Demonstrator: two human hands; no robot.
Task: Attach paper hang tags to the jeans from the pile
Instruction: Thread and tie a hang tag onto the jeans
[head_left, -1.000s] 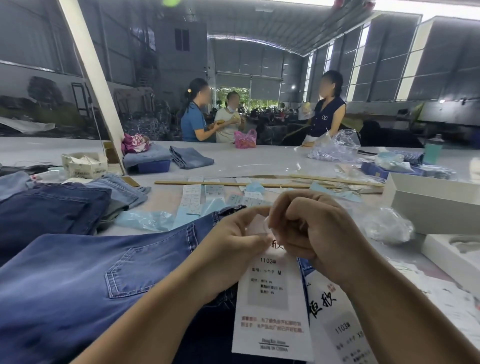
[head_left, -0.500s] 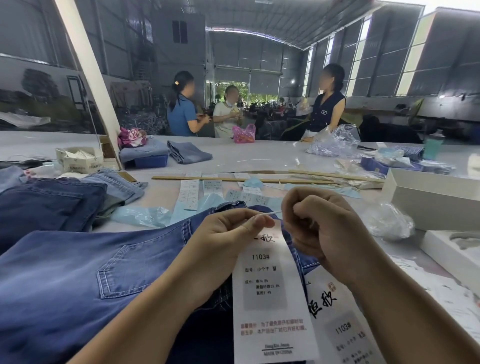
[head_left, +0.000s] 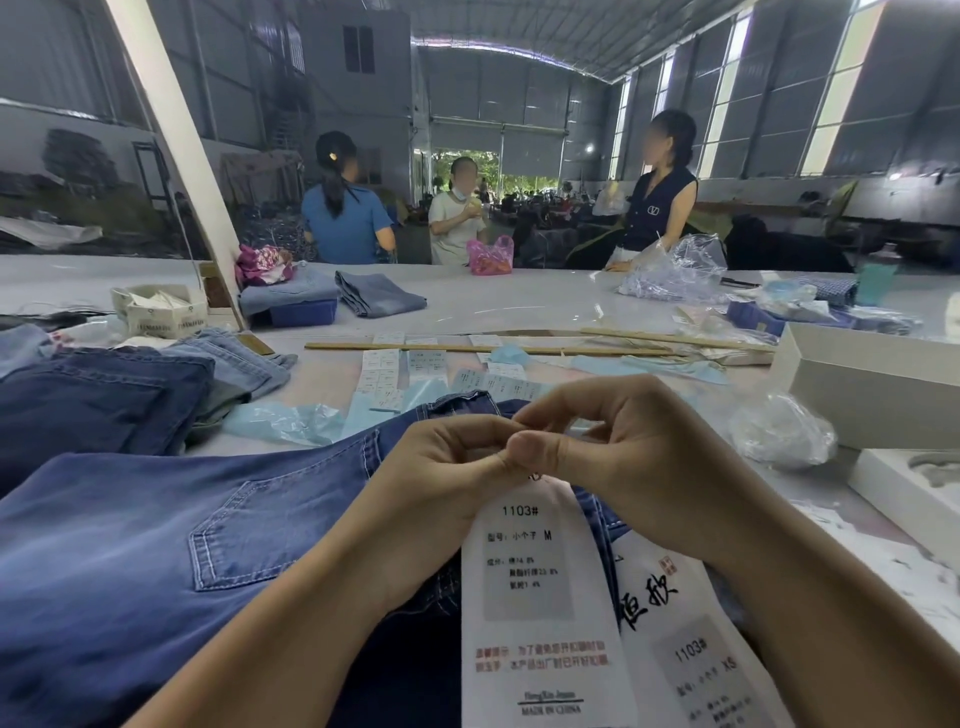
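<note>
- Big grey hall with tall windows, and a long pale counter (head_left: 519, 306) runs across it.
- Three people (head_left: 457, 218) stand at the far edge of the counter.
- One pair of blue jeans (head_left: 171, 545) lies spread out at the near edge, right under the hands.
- Left hand (head_left: 447, 467) and right hand (head_left: 618, 452) meet just above the jeans, fingertips touching.
- Each grip is closed tight in a pinch on the top of a white paper tag (head_left: 535, 597), which hangs down over the jeans.
- What sits between the fingertips is too small to see, maybe a string or pin.
- I think the tag is being fixed on right now, so this pair is not done yet.
- A second tag (head_left: 696, 654) lies beside the first, near the right arm, and I cannot tell if it is tied on.
- More jeans wait in a pile (head_left: 104, 395) by the left edge of the counter, so lots of work is left.
- Loose tags (head_left: 384, 369) lie in rows in the middle of the counter, by a long wooden stick (head_left: 467, 349).
- White boxes (head_left: 872, 384) sit at the right edge.
</note>
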